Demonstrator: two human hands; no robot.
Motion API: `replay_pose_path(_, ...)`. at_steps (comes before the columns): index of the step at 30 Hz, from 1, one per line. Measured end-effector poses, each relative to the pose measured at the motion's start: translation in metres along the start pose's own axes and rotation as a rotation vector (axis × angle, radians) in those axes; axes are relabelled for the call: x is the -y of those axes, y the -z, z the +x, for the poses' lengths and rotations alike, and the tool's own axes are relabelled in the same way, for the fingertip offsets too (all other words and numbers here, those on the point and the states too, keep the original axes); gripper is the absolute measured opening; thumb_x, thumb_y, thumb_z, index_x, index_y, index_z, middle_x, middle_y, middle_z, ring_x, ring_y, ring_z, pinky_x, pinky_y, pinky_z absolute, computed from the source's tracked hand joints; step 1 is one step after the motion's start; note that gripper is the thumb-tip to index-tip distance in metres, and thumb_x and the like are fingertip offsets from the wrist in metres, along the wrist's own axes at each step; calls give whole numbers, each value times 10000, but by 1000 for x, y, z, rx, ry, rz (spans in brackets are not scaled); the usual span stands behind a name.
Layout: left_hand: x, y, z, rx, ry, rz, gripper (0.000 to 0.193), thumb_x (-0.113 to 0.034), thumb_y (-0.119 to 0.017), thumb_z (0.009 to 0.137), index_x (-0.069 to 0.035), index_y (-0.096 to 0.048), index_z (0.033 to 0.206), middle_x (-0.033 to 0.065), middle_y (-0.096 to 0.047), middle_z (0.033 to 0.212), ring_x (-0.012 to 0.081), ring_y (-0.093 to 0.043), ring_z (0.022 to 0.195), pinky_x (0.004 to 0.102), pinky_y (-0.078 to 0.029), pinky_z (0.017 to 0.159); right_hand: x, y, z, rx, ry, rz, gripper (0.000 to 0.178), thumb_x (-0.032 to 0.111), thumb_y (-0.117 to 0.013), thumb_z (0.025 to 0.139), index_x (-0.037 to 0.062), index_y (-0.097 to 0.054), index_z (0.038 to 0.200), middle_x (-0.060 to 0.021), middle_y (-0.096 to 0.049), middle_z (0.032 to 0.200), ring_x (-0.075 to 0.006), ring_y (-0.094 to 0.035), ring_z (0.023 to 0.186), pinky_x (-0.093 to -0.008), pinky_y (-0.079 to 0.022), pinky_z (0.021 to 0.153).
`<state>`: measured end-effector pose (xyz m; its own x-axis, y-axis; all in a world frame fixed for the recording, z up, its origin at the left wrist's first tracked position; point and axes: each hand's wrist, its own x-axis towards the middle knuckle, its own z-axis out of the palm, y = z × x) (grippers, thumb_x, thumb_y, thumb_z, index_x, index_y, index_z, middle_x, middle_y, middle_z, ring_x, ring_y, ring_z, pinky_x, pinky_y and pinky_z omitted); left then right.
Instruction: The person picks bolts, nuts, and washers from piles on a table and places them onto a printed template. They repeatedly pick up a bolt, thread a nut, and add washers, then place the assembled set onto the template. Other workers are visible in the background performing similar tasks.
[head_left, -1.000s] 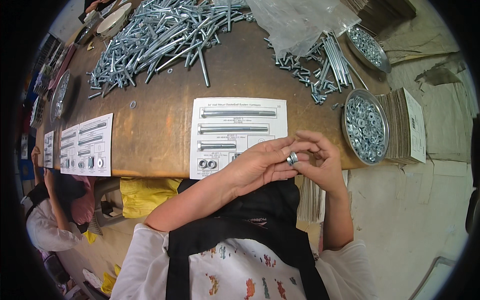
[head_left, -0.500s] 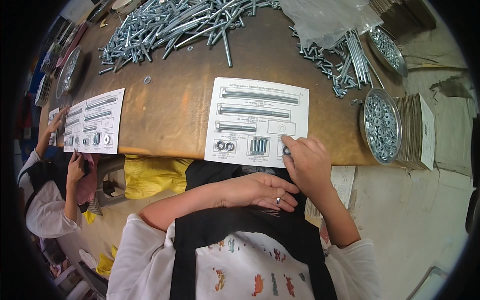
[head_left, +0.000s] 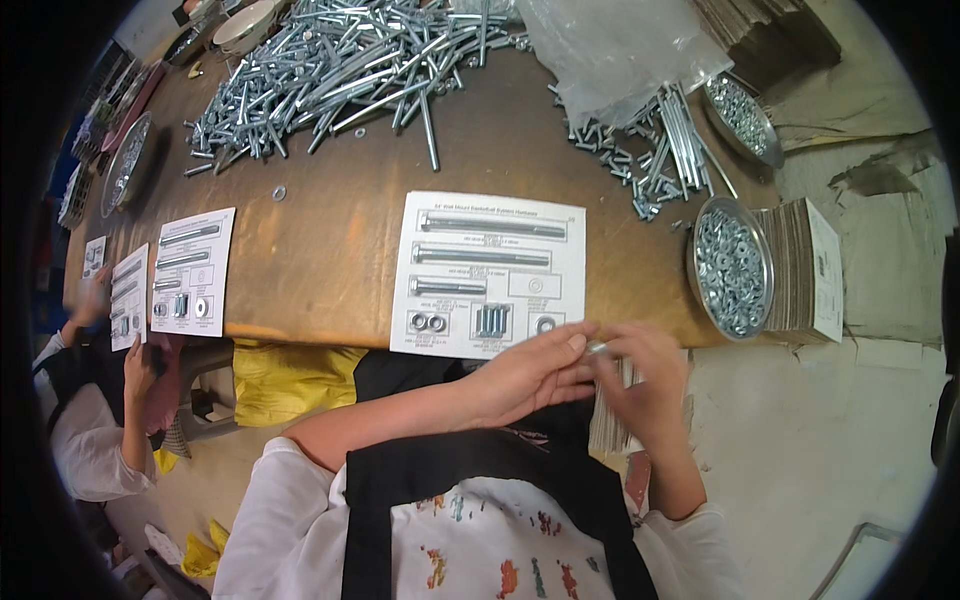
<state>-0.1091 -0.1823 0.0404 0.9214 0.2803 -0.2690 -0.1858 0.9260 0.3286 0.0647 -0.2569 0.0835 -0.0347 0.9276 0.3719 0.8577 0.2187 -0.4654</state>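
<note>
While right hand (head_left: 645, 385) touches blurred metal (head_left: 597, 349), white card (head_left: 560, 240), printed title (head_left: 486, 209)

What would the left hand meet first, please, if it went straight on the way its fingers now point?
Most likely the right hand, which is directly ahead of the left hand; a small shiny piece shows between them, but blur and depth leave any gap unclear.
</note>
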Motion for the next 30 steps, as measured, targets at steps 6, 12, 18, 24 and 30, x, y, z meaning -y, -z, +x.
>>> replay_pose_path(6, -29, 14, -35, -29, 250, 621, 477, -401, -419, 1076, 0, -588, 1269, 125, -673, 1143, 183, -675, 1001, 276, -523, 824, -79, 43, 35, -349, -281, -531, 176, 28, -608, 855, 18, -676, 1017, -158, -685, 1012, -347, -656, 923, -411, -512, 848)
replay_pose_path(12, -36, 63, -109, -365, 288, 709, 396, -385, -529, 1038, -21, -685, 1036, 60, -725, 873, 121, -691, 742, 212, -492, 615, -94, -43, 97, 171, -274, 48, 193, 89, -567, 887, 36, -662, 1046, -152, -667, 1002, -338, -653, 934, -420, -502, 840)
replay_pose_path(18, -15, 103, -150, -785, -97, 516, 346, -340, -575, 1024, -8, -669, 1048, 72, -718, 853, 119, -685, 688, 215, -503, 591, -97, -60, 108, 216, -267, 42, 152, 66, -548, 877, 29, -648, 984, -152, -664, 967, -348, -648, 907, -434, -498, 809)
replay_pose_path(24, -8, 104, -140, -822, -198, 465, 319, -304, -589, 1019, 2, -669, 1065, 93, -729, 902, 124, -691, 706, 211, -501, 596, -99, -57, 110, 224, -245, -14, 141, 75, -545, 880, 26, -642, 970, -156, -666, 956, -367, -646, 898, -447, -495, 788)
replay_pose_path(30, -13, 102, -145, -822, -180, 404, 327, -291, -564, 1024, 13, -671, 1077, 109, -736, 953, 135, -703, 741, 222, -514, 608, -91, -60, 106, 197, -316, -62, 145, 140, -575, 868, 21, -642, 917, -185, -677, 854, -395, -649, 822, -448, -504, 745)
